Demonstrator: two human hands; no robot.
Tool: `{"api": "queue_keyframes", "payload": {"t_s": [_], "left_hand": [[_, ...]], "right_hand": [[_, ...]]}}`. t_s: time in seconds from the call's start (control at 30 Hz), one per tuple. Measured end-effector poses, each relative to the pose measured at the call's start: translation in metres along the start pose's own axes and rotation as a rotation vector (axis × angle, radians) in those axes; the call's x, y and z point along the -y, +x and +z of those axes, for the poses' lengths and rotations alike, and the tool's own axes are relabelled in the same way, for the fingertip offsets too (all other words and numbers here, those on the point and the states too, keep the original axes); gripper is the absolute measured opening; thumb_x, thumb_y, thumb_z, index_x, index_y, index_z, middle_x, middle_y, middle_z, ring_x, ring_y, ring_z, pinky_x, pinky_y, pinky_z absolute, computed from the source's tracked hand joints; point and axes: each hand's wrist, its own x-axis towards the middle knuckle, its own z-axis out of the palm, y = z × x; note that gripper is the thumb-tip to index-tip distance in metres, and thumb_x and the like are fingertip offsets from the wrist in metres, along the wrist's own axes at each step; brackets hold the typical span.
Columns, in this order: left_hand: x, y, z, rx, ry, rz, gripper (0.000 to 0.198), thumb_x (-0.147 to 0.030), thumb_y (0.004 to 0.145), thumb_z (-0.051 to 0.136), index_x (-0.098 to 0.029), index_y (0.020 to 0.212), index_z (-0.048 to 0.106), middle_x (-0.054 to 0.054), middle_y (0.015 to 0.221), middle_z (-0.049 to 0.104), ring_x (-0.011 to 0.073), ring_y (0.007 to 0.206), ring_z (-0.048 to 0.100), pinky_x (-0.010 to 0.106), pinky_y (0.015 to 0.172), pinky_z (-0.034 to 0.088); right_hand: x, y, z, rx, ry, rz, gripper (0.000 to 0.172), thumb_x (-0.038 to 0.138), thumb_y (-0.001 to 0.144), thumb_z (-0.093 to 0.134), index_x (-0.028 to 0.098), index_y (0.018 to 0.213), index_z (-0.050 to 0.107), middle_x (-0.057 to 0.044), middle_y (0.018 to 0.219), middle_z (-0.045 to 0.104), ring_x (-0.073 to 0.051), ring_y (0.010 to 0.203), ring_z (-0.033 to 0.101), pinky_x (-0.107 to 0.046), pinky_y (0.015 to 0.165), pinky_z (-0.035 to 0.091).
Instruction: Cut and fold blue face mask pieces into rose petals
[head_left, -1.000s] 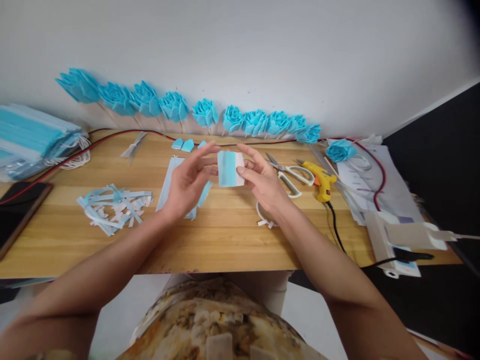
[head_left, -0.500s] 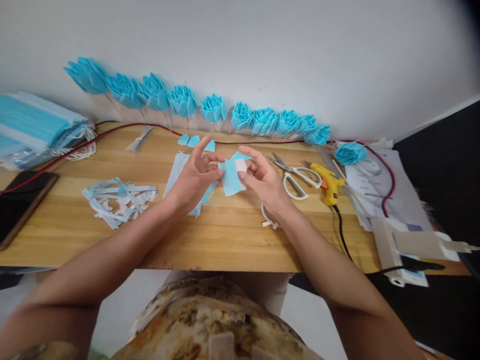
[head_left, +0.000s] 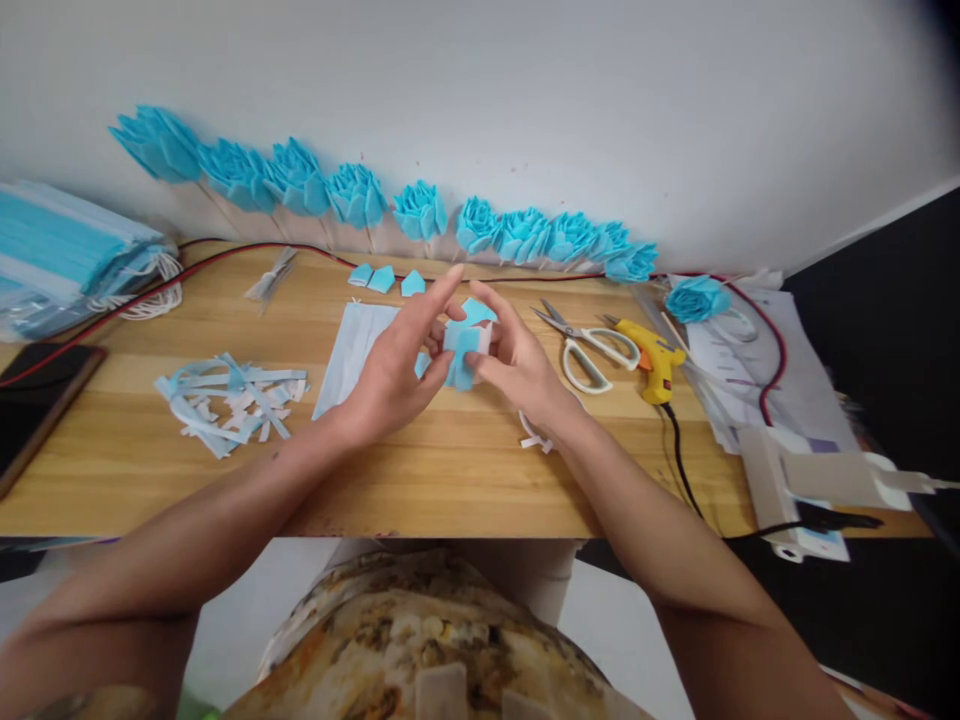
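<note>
Head view looked down on both hands meeting just above the desk (head_left: 450, 470). The left hand (head_left: 394, 370) and the right hand (head_left: 521, 365) together pinched a small blue fabric piece (head_left: 461, 350), half folded. It sat between the two sets of fingers (head_left: 442, 290), clear of the wood. The thumbs and forefingers were closed on it and the other fingers were fanned loosely; the left forefinger pointed up and away.

Directly beneath the left fingers lay a flat face mask (head_left: 352, 345). Just beyond the fingertips sat three small folded petals (head_left: 382, 280), and behind those a row of blue flowers (head_left: 420, 210) leaned on the wall. To the right of the right fingers lay scissors (head_left: 592, 350), then a yellow glue gun (head_left: 652, 355). Cut scraps (head_left: 229, 400) were well off to the left.

To my eye, the fold would come out cleanest with the edges lined up before pressing. One thumb should pin the crease while the other hand ran along it, and the grip should stay light, since such thin fabric slips and springs open.
</note>
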Motion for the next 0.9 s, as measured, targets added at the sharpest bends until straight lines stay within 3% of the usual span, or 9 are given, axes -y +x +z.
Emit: {"api": "queue_keyframes", "payload": {"t_s": [0.17, 0.3, 0.4, 0.5, 0.6, 0.73, 0.9], "left_hand": [[0.003, 0.002, -0.003, -0.033, -0.023, -0.02, 0.081, -0.02, 0.088, 0.07, -0.039, 0.158, 0.037, 0.005, 0.121, 0.064, 0.0111, 0.07, 0.053, 0.028, 0.07, 0.052], [0.004, 0.002, -0.003, -0.028, -0.051, -0.02, 0.08, -0.021, 0.089, 0.07, -0.04, 0.159, 0.035, 0.004, 0.119, 0.063, 0.0096, 0.068, 0.053, 0.026, 0.067, 0.052], [0.004, 0.001, -0.001, -0.006, -0.058, 0.006, 0.08, -0.022, 0.091, 0.07, -0.04, 0.16, 0.033, 0.005, 0.121, 0.062, 0.0099, 0.07, 0.054, 0.027, 0.068, 0.051], [0.006, 0.0, 0.0, 0.028, -0.052, 0.024, 0.08, -0.021, 0.092, 0.07, -0.042, 0.16, 0.033, 0.005, 0.125, 0.061, 0.0103, 0.073, 0.055, 0.028, 0.071, 0.052], [0.007, 0.0, -0.001, 0.034, -0.061, 0.021, 0.081, -0.019, 0.089, 0.071, -0.041, 0.159, 0.036, 0.004, 0.123, 0.061, 0.0102, 0.073, 0.054, 0.028, 0.072, 0.053], [0.006, 0.003, -0.006, -0.001, -0.122, -0.116, 0.083, -0.018, 0.084, 0.073, -0.041, 0.157, 0.04, 0.004, 0.119, 0.063, 0.0105, 0.071, 0.055, 0.027, 0.07, 0.051], [0.006, 0.006, -0.009, -0.102, -0.205, -0.218, 0.084, -0.018, 0.079, 0.077, -0.04, 0.154, 0.045, 0.004, 0.117, 0.064, 0.0103, 0.07, 0.055, 0.025, 0.065, 0.049]], "right_hand": [[0.004, 0.0, -0.003, -0.059, 0.043, 0.032, 0.067, 0.024, 0.088, 0.058, 0.032, 0.153, 0.043, 0.001, 0.089, 0.069, -0.018, 0.078, 0.061, -0.034, 0.074, 0.054], [0.01, -0.002, -0.002, 0.009, 0.115, 0.059, 0.063, 0.036, 0.093, 0.06, 0.032, 0.153, 0.042, -0.001, 0.098, 0.07, -0.02, 0.089, 0.064, -0.036, 0.082, 0.056], [0.008, -0.002, 0.001, 0.066, 0.133, 0.051, 0.076, 0.05, 0.09, 0.068, 0.034, 0.157, 0.034, -0.003, 0.105, 0.068, -0.021, 0.096, 0.065, -0.037, 0.082, 0.056], [0.002, -0.002, 0.002, 0.071, 0.106, 0.03, 0.089, 0.049, 0.085, 0.076, 0.037, 0.159, 0.029, -0.002, 0.105, 0.066, -0.02, 0.092, 0.064, -0.035, 0.078, 0.055], [0.0, -0.001, 0.001, 0.027, 0.07, 0.036, 0.081, 0.042, 0.087, 0.074, 0.036, 0.157, 0.033, -0.002, 0.104, 0.068, -0.019, 0.087, 0.063, -0.033, 0.074, 0.055], [0.003, 0.0, -0.004, -0.018, 0.071, 0.084, 0.072, 0.032, 0.086, 0.068, 0.031, 0.154, 0.042, -0.003, 0.104, 0.073, -0.019, 0.087, 0.065, -0.034, 0.078, 0.056], [0.002, 0.003, -0.009, -0.066, 0.066, 0.085, 0.07, 0.033, 0.085, 0.069, 0.029, 0.152, 0.049, -0.004, 0.103, 0.074, -0.021, 0.091, 0.067, -0.037, 0.083, 0.057]]}}
